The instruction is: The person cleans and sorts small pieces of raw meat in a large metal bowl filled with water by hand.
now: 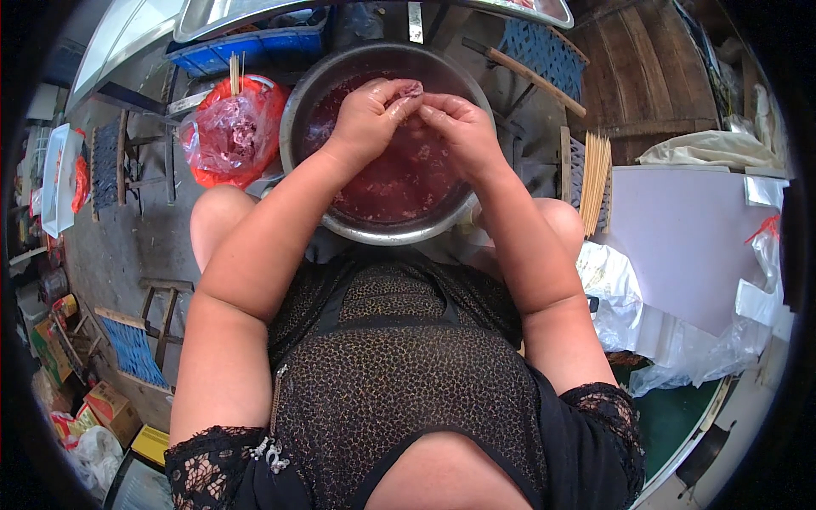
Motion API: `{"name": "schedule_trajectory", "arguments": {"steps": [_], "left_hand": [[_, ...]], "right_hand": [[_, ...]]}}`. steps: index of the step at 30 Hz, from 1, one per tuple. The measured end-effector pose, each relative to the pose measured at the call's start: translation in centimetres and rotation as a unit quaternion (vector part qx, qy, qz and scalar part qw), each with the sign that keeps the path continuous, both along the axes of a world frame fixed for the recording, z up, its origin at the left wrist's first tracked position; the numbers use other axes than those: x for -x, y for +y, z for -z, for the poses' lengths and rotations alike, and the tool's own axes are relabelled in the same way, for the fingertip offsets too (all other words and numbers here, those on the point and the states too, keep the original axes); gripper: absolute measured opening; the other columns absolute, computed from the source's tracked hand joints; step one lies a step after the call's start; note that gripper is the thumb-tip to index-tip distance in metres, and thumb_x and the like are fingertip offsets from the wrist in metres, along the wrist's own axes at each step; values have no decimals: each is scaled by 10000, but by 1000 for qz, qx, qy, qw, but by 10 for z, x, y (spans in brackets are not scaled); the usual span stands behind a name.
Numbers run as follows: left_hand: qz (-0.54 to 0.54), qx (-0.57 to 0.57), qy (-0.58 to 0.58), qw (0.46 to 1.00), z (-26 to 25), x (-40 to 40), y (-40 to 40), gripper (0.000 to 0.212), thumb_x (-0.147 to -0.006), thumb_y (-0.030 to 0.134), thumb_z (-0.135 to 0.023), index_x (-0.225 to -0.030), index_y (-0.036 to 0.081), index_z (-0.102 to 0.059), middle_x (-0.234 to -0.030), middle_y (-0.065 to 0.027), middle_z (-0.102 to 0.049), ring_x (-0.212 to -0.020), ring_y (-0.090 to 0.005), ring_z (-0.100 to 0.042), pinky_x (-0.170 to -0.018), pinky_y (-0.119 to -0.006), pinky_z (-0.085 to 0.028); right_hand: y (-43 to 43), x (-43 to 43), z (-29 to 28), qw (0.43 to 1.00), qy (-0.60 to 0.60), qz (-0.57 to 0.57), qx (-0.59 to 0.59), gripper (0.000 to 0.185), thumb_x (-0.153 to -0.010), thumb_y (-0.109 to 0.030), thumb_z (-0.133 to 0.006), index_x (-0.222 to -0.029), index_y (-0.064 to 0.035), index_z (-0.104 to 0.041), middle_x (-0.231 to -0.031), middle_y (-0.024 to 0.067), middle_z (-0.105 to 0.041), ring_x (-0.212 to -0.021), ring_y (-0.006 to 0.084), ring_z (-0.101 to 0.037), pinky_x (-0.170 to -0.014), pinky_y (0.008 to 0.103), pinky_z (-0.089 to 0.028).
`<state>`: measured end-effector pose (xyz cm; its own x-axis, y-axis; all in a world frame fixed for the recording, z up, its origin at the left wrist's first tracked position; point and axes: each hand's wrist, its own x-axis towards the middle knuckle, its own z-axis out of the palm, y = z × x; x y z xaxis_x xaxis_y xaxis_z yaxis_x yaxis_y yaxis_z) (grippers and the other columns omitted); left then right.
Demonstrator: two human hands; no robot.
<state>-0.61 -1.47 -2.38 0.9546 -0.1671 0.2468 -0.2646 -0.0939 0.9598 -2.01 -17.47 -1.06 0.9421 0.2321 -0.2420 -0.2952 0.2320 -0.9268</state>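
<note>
A wide metal basin [389,237] stands between my knees, with reddish liquid and small pale meat pieces [382,188] in it. Above the liquid, my left hand [373,115] grips a small piece of raw meat [411,90] between thumb and fingers. My right hand [456,121] meets it from the other side, thumb and fingertips pinched together at the edge of that piece; whether they hold part of it is hard to see. Left of the basin, a clear plastic bag [210,131] with pinkish meat lies over a red bag [271,95], and thin wooden skewers [236,73] stand upright there.
A bundle of wooden skewers [595,182] lies on a woven stool at the right, beside a pale board [676,236]. Behind the basin are a blue crate [217,60] and a metal tray [210,25]. A blue-strapped stool [542,54] stands at the back right.
</note>
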Motion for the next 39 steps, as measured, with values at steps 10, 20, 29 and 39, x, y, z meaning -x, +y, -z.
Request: {"name": "schedule_trajectory", "arguments": {"steps": [10, 20, 29, 39], "left_hand": [[28, -198, -176, 964, -12, 3, 4, 173, -771, 62, -605, -939, 24, -618, -833, -118, -606, -785, -270, -595, -699, -310, -481], [59, -96, -99, 989, -17, 5, 3, 212, -776, 80, -616, -981, 28, -611, -833, -107, -604, -775, -233, -592, -709, -296, -473], [42, -36, -41, 998, -13, 12, 3, 225, -810, 119, -628, -1000, 0, -611, -961, -90, -624, -870, -159, -588, -791, -258, -453], [70, 189, 187, 961, 4, 7, -2, 231, -885, 149, -534, -1051, -1, -593, -930, -26, -613, -795, -74, -548, -696, -190, -433]], "right_hand": [[-9, -3, -18, 995, 34, -23, 87, 222, -848, -163, -589, -937, 40, -595, -815, 93, -631, -694, 150, -606, -634, 250, -499], [-13, -9, -10, 995, 80, -18, -61, 158, -822, -145, -625, -891, -3, -611, -770, 60, -620, -612, 118, -563, -542, 230, -469], [-4, -8, -6, 988, 127, -26, -84, 206, -829, -253, -632, -830, -55, -575, -674, 21, -554, -516, 117, -509, -461, 225, -420], [7, -2, -8, 990, 84, 4, -110, 249, -808, -196, -656, -929, -11, -542, -819, 63, -582, -705, 148, -579, -618, 260, -496]]}}
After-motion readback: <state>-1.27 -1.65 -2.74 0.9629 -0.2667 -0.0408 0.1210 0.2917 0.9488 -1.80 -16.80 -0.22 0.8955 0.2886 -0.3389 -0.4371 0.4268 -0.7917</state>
